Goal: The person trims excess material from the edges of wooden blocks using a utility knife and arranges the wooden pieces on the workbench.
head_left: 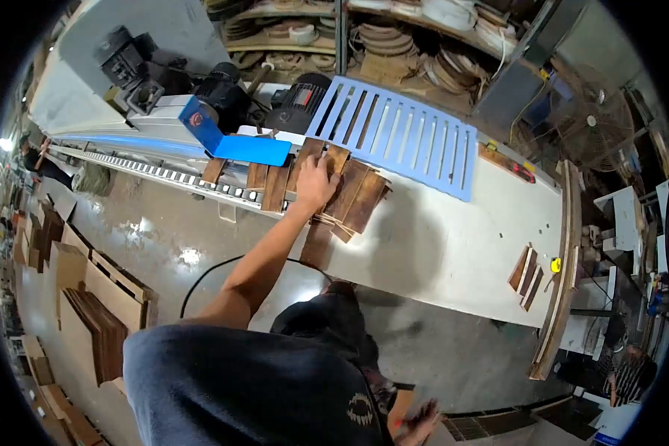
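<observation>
My left hand (318, 184) rests on brown wooden boards, its fingers spread over their top faces. Several boards (277, 186) lie side by side across the machine's edge, left of the hand. To its right, more boards (364, 202) form an overlapping, fanned stack on the white table. My right hand (419, 425) is low at the bottom edge, away from the boards, its fingers apart and slightly blurred. A tan piece (401, 404) is close beside it; no grip on it shows.
A blue bracket (253, 149) projects over the conveyor (163, 168). Behind the stack, a slatted blue panel (401, 137) lies on the white table (490, 215). Wood strips (528, 279) and a yellow tape measure (555, 264) are right. Another person (623, 368) is at far right.
</observation>
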Motion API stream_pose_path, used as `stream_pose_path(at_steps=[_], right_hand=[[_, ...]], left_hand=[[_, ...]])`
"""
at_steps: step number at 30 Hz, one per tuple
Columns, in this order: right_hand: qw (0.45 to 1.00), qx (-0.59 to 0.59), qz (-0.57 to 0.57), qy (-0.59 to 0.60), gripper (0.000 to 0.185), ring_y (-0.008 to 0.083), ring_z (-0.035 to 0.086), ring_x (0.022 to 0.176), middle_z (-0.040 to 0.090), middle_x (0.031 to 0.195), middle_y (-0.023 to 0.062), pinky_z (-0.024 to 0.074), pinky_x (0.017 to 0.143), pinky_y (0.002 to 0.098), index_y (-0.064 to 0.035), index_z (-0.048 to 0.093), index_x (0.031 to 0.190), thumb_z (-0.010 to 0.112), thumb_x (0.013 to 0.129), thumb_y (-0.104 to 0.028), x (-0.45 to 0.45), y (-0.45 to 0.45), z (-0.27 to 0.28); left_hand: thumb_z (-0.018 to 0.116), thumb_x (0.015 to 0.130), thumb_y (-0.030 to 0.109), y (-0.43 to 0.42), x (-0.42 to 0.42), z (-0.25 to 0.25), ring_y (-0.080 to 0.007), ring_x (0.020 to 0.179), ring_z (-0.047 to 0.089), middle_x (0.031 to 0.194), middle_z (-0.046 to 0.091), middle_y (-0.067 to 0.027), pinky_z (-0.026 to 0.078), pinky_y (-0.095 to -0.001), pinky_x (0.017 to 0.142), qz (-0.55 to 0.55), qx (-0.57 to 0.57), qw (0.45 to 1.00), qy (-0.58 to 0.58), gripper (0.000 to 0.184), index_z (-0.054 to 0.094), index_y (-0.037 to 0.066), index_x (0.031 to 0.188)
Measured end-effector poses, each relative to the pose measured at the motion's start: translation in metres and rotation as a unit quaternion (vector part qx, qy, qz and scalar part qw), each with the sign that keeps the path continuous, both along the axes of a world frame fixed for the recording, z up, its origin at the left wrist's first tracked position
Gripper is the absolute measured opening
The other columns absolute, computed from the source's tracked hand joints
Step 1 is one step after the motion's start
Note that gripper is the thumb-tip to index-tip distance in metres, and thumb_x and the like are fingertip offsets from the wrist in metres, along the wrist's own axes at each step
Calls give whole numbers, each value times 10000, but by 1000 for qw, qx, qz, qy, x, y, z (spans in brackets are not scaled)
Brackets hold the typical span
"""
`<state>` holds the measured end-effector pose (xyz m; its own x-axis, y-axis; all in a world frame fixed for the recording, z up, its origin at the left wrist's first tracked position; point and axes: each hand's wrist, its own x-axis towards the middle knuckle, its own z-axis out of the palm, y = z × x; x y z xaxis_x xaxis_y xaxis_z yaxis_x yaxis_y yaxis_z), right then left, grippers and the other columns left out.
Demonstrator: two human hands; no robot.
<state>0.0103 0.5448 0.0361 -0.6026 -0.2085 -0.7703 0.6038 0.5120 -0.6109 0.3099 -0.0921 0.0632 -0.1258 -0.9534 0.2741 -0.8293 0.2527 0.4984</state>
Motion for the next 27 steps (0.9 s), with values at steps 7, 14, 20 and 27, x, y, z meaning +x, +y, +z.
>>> stream_pose_path(at_steps=[7,14,20,27], right_hand=[[935,-85,345,-6,536,122,602,667,747,1047,83,464,567,288,19,680,1266,716,1005,-448,32,-429,43],[950,-47,309,29,580,190,586,714,658,984,36,416,485,373,-46,645,1197,916,838,-411,112,-565,7],[946,57,317,46,796,338,622,1253,622,1416,197,536,978,529,26,472,1484,879,869,-276,108,-580,-35],[906,-106,355,-207,1003,396,478,1425,479,1567,222,392,1176,542,30,325,1580,897,825,-300,67,-563,-23]], left_hand=[[656,954,341,-2,-2,-28,-547,1453,334,1567,365,-377,210,-628,1241,125,-32,987,-92,742,424,-98,1505],[679,922,242,-1,7,-6,-460,1330,451,1494,499,-255,321,-596,1140,153,-29,982,-107,559,557,28,1423],[694,875,131,-3,3,-8,-446,1232,484,1398,504,-259,385,-562,1020,133,61,985,-92,479,594,26,1331],[828,830,252,-3,-4,2,-477,1229,482,1320,469,-271,432,-607,979,144,168,972,-80,768,449,89,1478]])
